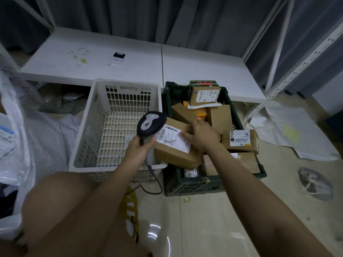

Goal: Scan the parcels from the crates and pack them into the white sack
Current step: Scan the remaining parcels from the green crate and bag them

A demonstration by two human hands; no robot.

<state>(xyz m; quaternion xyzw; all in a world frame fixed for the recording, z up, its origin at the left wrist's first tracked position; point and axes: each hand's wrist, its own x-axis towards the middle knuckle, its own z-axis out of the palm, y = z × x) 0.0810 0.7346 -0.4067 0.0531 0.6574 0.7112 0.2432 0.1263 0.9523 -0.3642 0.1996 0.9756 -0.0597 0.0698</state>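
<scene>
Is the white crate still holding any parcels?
No: the white crate shows only its bare slotted floor, while the parcels sit in the green crate beside it.

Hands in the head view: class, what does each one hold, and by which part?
Left hand grips the grey-and-black handheld barcode scanner by its handle. Right hand holds the brown cardboard parcel with a white label at its top far edge.

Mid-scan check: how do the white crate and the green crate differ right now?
The white crate shows a bare slatted floor with no parcels; the green crate is heaped with cardboard parcels, some riding over its rim. The white crate is pale and sits on the left; the green crate is dark and on the right. Both are perforated plastic, standing side by side on the floor.
</scene>
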